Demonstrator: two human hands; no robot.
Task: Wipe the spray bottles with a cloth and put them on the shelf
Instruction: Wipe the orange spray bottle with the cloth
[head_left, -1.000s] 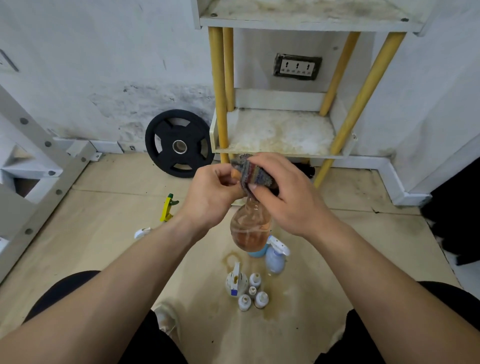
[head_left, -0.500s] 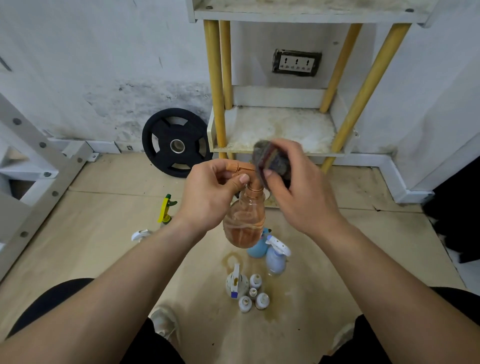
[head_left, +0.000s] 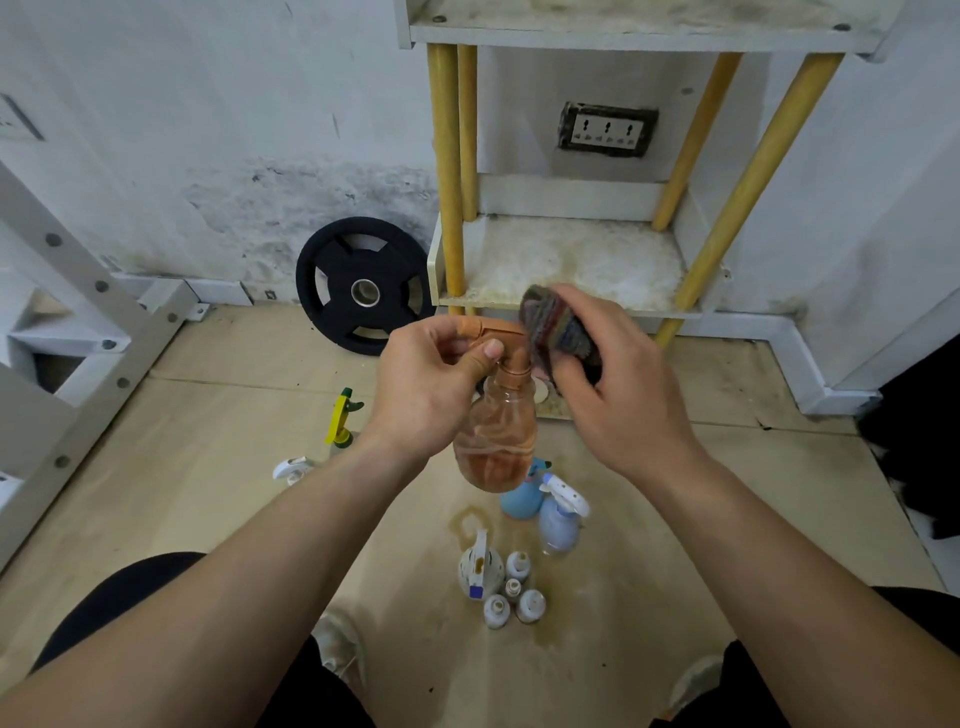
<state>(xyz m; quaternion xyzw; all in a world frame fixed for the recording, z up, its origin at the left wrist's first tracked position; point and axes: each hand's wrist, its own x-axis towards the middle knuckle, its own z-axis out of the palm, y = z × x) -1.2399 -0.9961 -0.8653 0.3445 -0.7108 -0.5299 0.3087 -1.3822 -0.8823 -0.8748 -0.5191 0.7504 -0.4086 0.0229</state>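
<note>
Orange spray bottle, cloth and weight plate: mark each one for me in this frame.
orange spray bottle (head_left: 496, 447), head view, on its clear body.
cloth (head_left: 553, 325), head view, on the striped bunched top.
weight plate (head_left: 365, 292), head view, on its central metal hub.

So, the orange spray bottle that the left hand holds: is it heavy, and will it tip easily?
Probably light: the left hand holds the orange spray bottle by its trigger head alone. Its see-through plastic body may give slightly when squeezed. The wide rounded body should stand fairly steadily.
</note>
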